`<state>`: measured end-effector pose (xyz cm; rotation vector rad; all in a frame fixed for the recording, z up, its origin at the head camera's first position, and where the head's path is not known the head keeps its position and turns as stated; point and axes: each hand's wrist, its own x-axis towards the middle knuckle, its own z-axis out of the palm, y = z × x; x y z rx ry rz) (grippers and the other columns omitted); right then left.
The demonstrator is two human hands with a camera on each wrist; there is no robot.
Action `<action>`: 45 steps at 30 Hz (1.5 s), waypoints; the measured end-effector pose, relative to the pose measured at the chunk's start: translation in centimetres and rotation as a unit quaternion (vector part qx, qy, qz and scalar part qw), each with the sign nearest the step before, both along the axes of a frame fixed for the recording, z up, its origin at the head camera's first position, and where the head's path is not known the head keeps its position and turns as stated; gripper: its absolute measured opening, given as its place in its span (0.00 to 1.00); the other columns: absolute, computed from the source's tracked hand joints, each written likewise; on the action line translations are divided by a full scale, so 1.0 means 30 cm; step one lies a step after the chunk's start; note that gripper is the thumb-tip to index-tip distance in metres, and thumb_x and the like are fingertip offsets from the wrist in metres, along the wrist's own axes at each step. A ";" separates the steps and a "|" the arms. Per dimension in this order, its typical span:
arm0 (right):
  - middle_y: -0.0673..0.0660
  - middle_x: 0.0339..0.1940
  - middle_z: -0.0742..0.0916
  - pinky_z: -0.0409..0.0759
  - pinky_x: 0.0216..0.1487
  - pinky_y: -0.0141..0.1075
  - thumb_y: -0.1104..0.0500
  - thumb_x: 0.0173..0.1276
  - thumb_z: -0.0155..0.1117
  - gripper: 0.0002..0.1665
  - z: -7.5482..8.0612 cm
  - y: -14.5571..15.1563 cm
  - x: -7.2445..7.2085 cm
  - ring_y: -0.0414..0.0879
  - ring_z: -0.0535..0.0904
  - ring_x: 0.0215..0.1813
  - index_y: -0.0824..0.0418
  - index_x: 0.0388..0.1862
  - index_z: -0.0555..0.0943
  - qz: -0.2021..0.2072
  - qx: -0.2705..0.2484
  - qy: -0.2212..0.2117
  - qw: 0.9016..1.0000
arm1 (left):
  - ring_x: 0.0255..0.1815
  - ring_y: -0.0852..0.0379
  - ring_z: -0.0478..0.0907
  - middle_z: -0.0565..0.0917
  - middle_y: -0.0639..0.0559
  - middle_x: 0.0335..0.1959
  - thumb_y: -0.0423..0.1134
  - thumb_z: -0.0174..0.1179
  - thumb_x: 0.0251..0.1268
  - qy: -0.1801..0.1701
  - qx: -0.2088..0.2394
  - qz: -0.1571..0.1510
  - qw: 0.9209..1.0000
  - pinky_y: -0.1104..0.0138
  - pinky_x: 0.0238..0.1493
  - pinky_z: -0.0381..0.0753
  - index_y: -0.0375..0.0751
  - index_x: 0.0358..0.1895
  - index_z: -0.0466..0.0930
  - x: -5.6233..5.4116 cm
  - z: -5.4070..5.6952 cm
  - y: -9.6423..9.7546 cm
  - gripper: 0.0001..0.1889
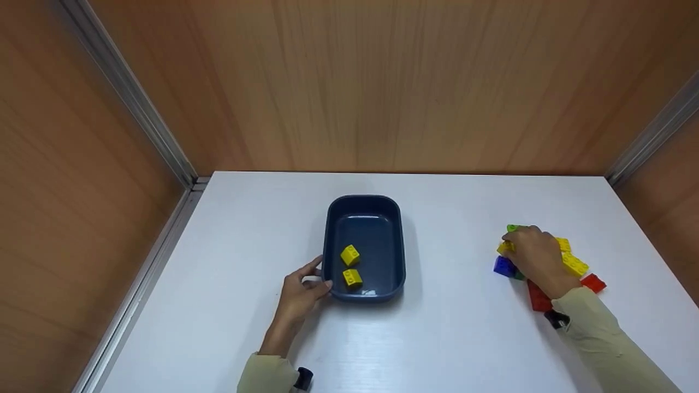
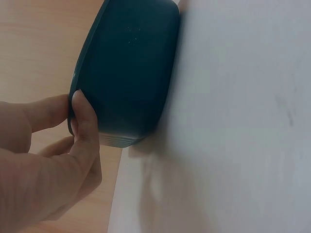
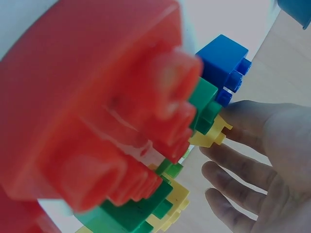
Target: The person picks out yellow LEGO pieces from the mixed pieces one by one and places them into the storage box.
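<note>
I have the left hand (image 1: 297, 295) pinching the near-left rim of the tray (image 1: 379, 245), mid-table (image 1: 453, 333); two yellow blocks (image 1: 353, 279) inside, near its left side. Off to the right I see the right hand (image 1: 538, 257), thumb and forefinger narrow on another yellow block (image 1: 503, 248), beside a blue block (image 1: 503, 267). Red blocks (image 1: 539, 297) lie under and beside that wrist.

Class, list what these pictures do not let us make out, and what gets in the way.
Head view: part of the brick pile, covered by the right hand.
Left wrist view: the inside of the tray, hidden by its outer surface; its far end, cut off by the top edge.
Right wrist view: the whole of the nearest red brick, blurred and cut off by the left edge.
</note>
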<state>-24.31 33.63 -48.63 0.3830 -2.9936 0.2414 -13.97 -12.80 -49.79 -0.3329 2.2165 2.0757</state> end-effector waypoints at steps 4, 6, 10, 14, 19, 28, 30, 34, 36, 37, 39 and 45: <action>0.73 0.51 0.89 0.84 0.54 0.65 0.67 0.65 0.77 0.19 0.009 -0.007 0.001 0.69 0.83 0.49 0.72 0.54 0.88 0.004 0.004 0.008 1.000 | 0.42 0.55 0.82 0.73 0.35 0.56 0.22 0.64 0.67 0.001 -0.002 0.000 1.000 0.68 0.43 0.87 0.34 0.77 0.71 -0.002 0.002 0.000 0.34; 0.73 0.51 0.89 0.84 0.54 0.64 0.66 0.65 0.77 0.20 0.015 -0.013 0.001 0.68 0.83 0.49 0.72 0.55 0.88 0.005 0.008 0.012 1.000 | 0.42 0.55 0.82 0.73 0.35 0.55 0.22 0.65 0.66 0.003 -0.002 0.000 1.000 0.68 0.43 0.87 0.34 0.77 0.71 -0.004 0.003 0.000 0.34; 0.72 0.51 0.89 0.84 0.54 0.64 0.66 0.66 0.77 0.20 0.025 -0.032 0.001 0.68 0.82 0.49 0.71 0.55 0.87 0.008 0.012 0.012 1.000 | 0.42 0.55 0.83 0.74 0.35 0.56 0.22 0.65 0.67 0.001 -0.001 0.000 1.000 0.67 0.44 0.88 0.34 0.77 0.70 -0.002 0.003 -0.002 0.34; 0.71 0.50 0.89 0.84 0.55 0.63 0.67 0.66 0.76 0.19 0.032 -0.055 0.003 0.67 0.82 0.50 0.71 0.55 0.88 0.017 0.010 0.015 1.000 | 0.43 0.55 0.83 0.73 0.34 0.56 0.21 0.64 0.67 0.003 0.000 -0.003 1.000 0.65 0.46 0.89 0.34 0.78 0.70 0.002 0.002 -0.004 0.34; 0.70 0.49 0.90 0.84 0.54 0.61 0.68 0.64 0.76 0.18 0.039 -0.086 0.009 0.67 0.84 0.50 0.70 0.53 0.89 0.042 0.007 0.042 0.998 | 0.42 0.55 0.82 0.72 0.35 0.56 0.19 0.63 0.66 0.004 0.005 -0.001 1.000 0.67 0.45 0.89 0.32 0.77 0.70 0.000 -0.005 -0.005 0.34; 0.68 0.49 0.90 0.84 0.55 0.61 0.69 0.63 0.78 0.18 0.057 -0.140 0.016 0.65 0.84 0.50 0.69 0.52 0.89 0.065 0.012 0.062 0.996 | 0.45 0.53 0.83 0.72 0.35 0.56 0.20 0.63 0.67 -0.006 -0.003 0.002 1.000 0.65 0.49 0.89 0.34 0.77 0.71 -0.002 -0.006 -0.002 0.34; 0.67 0.49 0.90 0.84 0.55 0.60 0.69 0.62 0.79 0.18 0.059 -0.151 0.017 0.64 0.85 0.50 0.68 0.52 0.89 0.073 0.015 0.071 0.995 | 0.45 0.53 0.83 0.72 0.35 0.56 0.20 0.64 0.67 -0.005 -0.005 0.003 1.000 0.64 0.49 0.89 0.34 0.77 0.71 -0.003 -0.005 -0.001 0.34; 0.66 0.47 0.91 0.85 0.53 0.58 0.69 0.61 0.80 0.18 0.063 -0.172 0.018 0.63 0.85 0.49 0.68 0.50 0.90 0.089 0.014 0.086 0.992 | 0.45 0.53 0.83 0.73 0.36 0.56 0.20 0.64 0.67 -0.005 -0.006 0.005 1.000 0.65 0.48 0.89 0.34 0.77 0.71 -0.004 -0.006 -0.001 0.34; 0.65 0.47 0.91 0.85 0.53 0.57 0.70 0.61 0.79 0.17 0.065 -0.183 0.017 0.62 0.85 0.48 0.68 0.50 0.90 0.095 0.012 0.091 0.991 | 0.45 0.53 0.83 0.73 0.36 0.56 0.21 0.64 0.67 -0.006 -0.005 0.006 1.000 0.65 0.48 0.89 0.34 0.77 0.71 -0.004 -0.007 -0.001 0.34; 0.65 0.47 0.91 0.86 0.52 0.57 0.70 0.61 0.79 0.17 0.066 -0.188 0.016 0.62 0.85 0.48 0.68 0.50 0.90 0.097 0.011 0.093 0.991 | 0.45 0.53 0.83 0.73 0.36 0.56 0.21 0.64 0.67 -0.007 -0.005 0.006 1.000 0.65 0.48 0.89 0.34 0.77 0.71 -0.005 -0.007 -0.001 0.34; 0.65 0.47 0.91 0.85 0.52 0.57 0.70 0.61 0.79 0.17 0.069 -0.200 0.015 0.62 0.85 0.48 0.68 0.50 0.90 0.101 0.012 0.094 0.990 | 0.44 0.53 0.83 0.73 0.36 0.56 0.21 0.64 0.67 -0.006 -0.005 0.005 1.000 0.66 0.47 0.89 0.34 0.77 0.71 -0.005 -0.008 -0.002 0.34; 0.64 0.48 0.91 0.85 0.54 0.56 0.68 0.61 0.80 0.18 0.081 -0.230 0.007 0.61 0.85 0.49 0.67 0.51 0.90 0.110 0.014 0.094 0.989 | 0.44 0.54 0.83 0.73 0.36 0.56 0.21 0.65 0.67 -0.004 -0.007 0.003 1.000 0.66 0.46 0.89 0.34 0.77 0.71 -0.006 -0.006 -0.003 0.34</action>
